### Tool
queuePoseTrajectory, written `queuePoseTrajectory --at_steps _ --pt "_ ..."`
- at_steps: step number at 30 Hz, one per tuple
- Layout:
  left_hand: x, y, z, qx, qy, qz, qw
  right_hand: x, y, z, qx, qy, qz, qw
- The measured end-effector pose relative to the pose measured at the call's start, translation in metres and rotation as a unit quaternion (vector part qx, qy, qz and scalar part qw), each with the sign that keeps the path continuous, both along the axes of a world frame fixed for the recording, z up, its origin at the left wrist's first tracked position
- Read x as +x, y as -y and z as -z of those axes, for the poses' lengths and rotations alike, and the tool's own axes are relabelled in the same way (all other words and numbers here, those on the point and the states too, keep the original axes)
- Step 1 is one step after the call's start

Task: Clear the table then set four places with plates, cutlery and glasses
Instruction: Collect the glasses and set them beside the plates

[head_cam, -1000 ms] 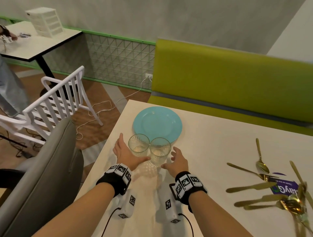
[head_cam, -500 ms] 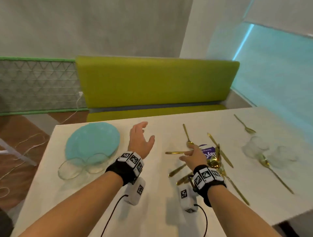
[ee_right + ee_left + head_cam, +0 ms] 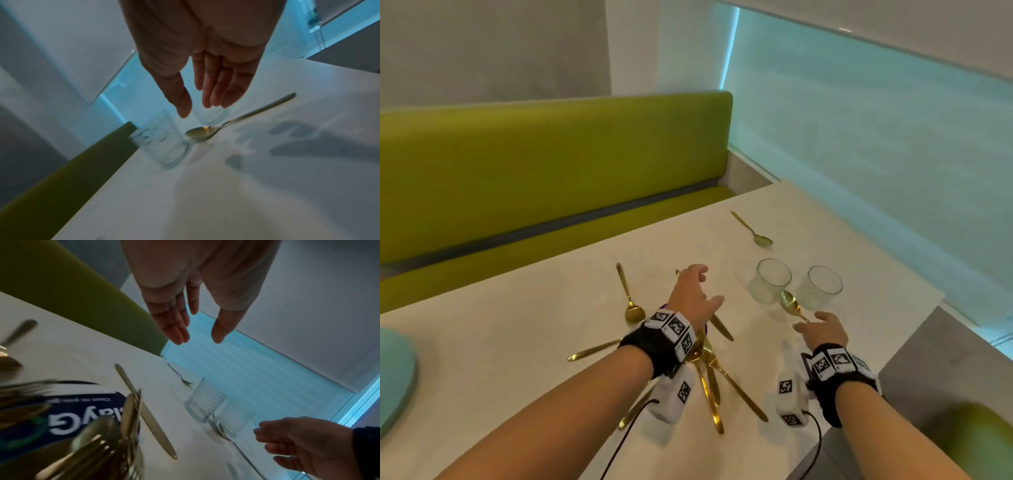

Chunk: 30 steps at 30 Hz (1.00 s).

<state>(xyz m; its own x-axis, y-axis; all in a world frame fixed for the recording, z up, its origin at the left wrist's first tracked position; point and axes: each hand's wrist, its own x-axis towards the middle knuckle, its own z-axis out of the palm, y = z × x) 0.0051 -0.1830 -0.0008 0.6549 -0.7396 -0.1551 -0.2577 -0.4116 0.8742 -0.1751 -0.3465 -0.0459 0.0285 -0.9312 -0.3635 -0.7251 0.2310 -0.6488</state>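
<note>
Two clear glasses stand side by side near the table's right end, the left glass [image 3: 773, 284] and the right glass [image 3: 823, 286]. A gold spoon [image 3: 791, 305] lies between them, bowl toward the glasses. My right hand [image 3: 822, 330] hovers just short of them, fingers relaxed and empty. My left hand [image 3: 695, 294] is raised over a heap of gold cutlery [image 3: 709, 377], fingers spread, holding nothing. In the left wrist view the left hand [image 3: 197, 331] is open above the glasses [image 3: 205, 402]. The right wrist view has my right hand [image 3: 197, 104] over the spoon [image 3: 201, 132].
A teal plate [image 3: 395, 373] shows at the left edge of the white table [image 3: 500, 342]. One gold spoon [image 3: 753, 229] lies far right, another [image 3: 631, 301] left of the heap. A purple card [image 3: 82, 412] lies under the cutlery. A green bench [image 3: 551, 164] runs behind.
Both hands left the pair of glasses by the teal plate and swung right across the table. They now hover near the other two glasses, past the cutlery heap.
</note>
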Motion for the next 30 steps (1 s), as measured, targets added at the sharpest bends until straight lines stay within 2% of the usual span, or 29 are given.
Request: queuePoseTrajectory --at_steps 7,11,16,19,23,30 --pt "-0.005 0.102 0.052 0.084 -0.040 0.042 0.995 -0.015 0.084 0.023 0.009 0.004 0.059 0.998" --pt "-0.012 0.141 0.075 0.102 -0.068 0.064 0.990 -0.015 0.109 0.038 0.004 0.010 0.033 0.999" --pt "-0.017 0.172 0.088 0.113 -0.058 0.089 0.988 -0.006 0.125 0.043 -0.018 0.003 -0.037 0.999" --pt "-0.018 0.180 0.093 0.099 -0.063 0.074 0.990 -0.001 0.127 0.047 -0.031 0.006 -0.054 0.998" --pt "-0.021 0.177 0.094 0.092 -0.022 0.062 0.994 0.001 0.124 0.048 -0.049 0.011 -0.058 0.997" --pt "-0.016 0.133 0.077 0.019 -0.020 0.004 1.000 0.005 0.100 0.025 -0.098 0.044 -0.061 0.992"
